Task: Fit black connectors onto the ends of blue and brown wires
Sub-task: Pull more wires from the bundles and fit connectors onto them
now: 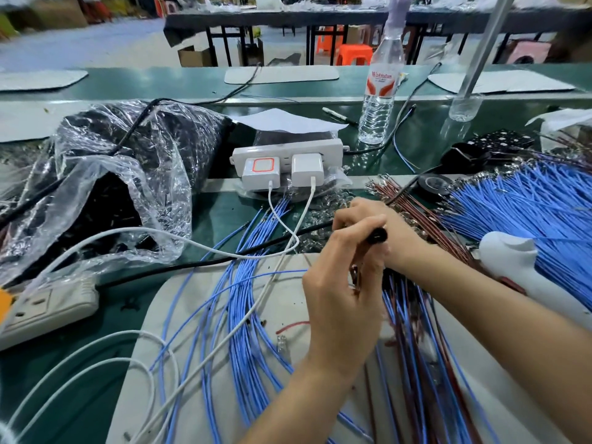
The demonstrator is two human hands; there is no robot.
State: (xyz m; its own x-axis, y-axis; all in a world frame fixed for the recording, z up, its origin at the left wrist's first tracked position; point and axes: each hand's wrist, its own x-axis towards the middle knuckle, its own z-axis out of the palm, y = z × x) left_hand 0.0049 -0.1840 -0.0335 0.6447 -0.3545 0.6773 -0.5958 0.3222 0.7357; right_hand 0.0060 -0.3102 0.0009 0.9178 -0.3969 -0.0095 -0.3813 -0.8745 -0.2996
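Note:
My left hand (pixel 339 293) is curled in the middle of the view and pinches a black connector (pixel 377 235) at its fingertips. My right hand (pixel 381 229) reaches in from the right and closes around wire ends just behind the left hand; what it holds is mostly hidden. Loose blue wires (pixel 243 302) fan over the grey mat (pixel 153 363) to the left. A mixed bunch of blue and brown wires (pixel 413 341) runs under my right forearm. Brown wires (pixel 413 206) and a big blue wire bundle (pixel 528 206) lie at right.
A white power strip (pixel 285 152) with two chargers stands ahead, white cables (pixel 192 238) trailing from it. A plastic bag of black parts (pixel 121 174) fills the left. A water bottle (pixel 381 91), tape roll (pixel 432 184) and second power strip (pixel 48 309) are nearby.

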